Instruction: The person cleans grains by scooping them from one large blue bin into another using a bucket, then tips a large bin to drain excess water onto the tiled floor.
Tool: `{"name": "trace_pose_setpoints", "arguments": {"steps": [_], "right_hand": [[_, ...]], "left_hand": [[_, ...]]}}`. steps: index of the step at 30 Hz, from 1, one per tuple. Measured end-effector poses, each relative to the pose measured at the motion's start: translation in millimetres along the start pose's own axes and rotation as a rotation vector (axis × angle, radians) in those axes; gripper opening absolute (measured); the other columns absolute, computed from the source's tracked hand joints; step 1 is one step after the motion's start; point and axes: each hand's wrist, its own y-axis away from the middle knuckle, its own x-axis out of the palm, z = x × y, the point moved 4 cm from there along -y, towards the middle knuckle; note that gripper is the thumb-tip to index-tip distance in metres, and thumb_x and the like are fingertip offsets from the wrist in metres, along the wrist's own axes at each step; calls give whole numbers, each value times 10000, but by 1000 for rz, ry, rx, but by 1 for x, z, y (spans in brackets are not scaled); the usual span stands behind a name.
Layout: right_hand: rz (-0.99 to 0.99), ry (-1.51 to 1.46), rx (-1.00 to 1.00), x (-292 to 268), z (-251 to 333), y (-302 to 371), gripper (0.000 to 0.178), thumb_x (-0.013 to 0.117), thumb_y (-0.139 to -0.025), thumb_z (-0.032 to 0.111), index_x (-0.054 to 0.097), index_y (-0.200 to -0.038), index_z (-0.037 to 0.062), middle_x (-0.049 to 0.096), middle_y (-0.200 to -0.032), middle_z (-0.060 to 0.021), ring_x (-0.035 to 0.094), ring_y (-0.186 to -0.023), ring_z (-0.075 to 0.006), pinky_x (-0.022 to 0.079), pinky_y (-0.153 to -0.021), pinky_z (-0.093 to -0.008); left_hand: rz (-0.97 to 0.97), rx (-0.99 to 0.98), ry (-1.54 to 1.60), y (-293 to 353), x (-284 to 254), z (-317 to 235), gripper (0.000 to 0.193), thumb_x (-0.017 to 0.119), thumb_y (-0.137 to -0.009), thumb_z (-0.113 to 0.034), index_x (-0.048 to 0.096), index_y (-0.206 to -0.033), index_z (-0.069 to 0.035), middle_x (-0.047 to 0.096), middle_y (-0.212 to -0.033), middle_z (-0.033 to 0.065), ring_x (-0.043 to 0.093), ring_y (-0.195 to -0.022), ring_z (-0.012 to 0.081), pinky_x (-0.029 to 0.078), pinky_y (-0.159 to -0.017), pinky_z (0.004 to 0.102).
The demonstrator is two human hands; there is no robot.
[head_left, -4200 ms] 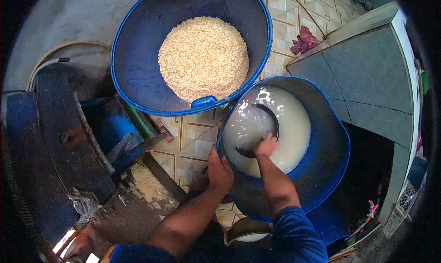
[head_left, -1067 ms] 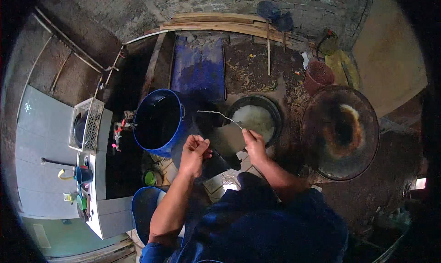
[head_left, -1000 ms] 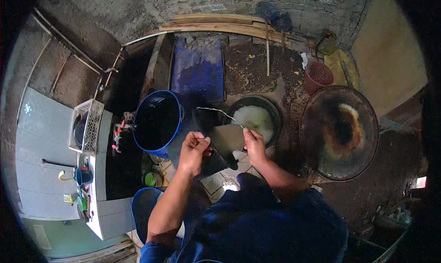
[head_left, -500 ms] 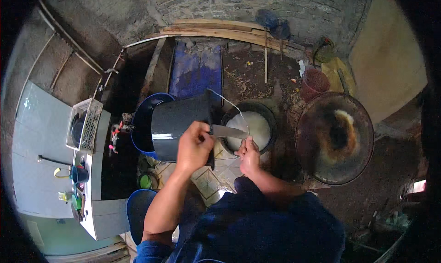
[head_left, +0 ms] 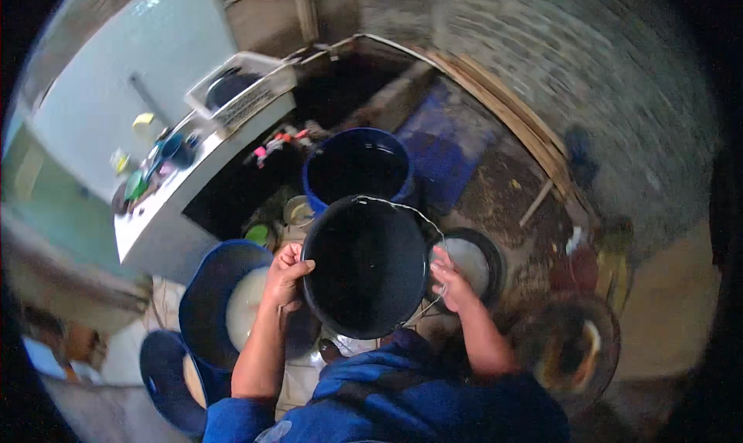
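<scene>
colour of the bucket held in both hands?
Black bucket, with a thin metal wire handle; seen clearly in the head view.

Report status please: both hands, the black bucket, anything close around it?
Left hand grips black bucket rim; right hand on opposite rim near wire handle. Bucket upright, inside dark. Blue barrel and white-filled pan close around.

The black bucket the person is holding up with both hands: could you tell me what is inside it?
The black bucket, gripped by the left hand and right hand, faces the camera mouth-first. Only a dark interior shows. Whether anything lies at the bottom cannot be told in the shadow.
</scene>
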Motion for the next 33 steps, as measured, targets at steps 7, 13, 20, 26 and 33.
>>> {"name": "trace_pose_setpoints", "arguments": {"steps": [7,13,20,26,33], "right_hand": [[556,-180,-2,155,8,-39,571,549,-841,181,320,-1342,28,528,-1204,-63,580,-936,-163,509,-647,-298],[501,268,-59,308,12,-36,430,551,-825,89,415,-1225,6,544,-1098,-89,520,-983,-173,432,-843,-320],[575,512,-45,451,-59,-80,373,557,-828,37,415,-1171,-2,562,-1011,-106,542,-899,-183,422,-841,-321],[459,1262,-258,550,-148,-113,581,645,-750,133,356,-1228,-27,547,-1096,-229,544,-1029,-337,393,-907,-368],[547,1454,-434,608,-289,-193,556,620,-728,94,355,-1175,-105,473,-1129,-288,451,-1107,-427,345,-967,-420]], "left_hand": [[-193,201,291,76,-139,-15,229,662,-709,-1,504,-854,-80,607,-797,19,588,-702,124,495,-693,264],[-596,304,390,161,-264,-19,205,670,-772,-94,525,-915,-69,597,-807,9,573,-730,113,476,-693,263],[-1514,-77,-425,243,-453,143,467,650,-787,-286,485,-1125,-10,559,-1003,124,532,-952,252,423,-851,364],[-1932,-484,-508,262,-519,195,918,694,-713,-322,168,-1405,-27,388,-1249,262,335,-1224,388,298,-1023,433],[-1964,-548,-641,237,-516,190,857,622,-745,-184,123,-1428,-45,426,-1179,243,475,-1049,418,412,-882,455]]}}
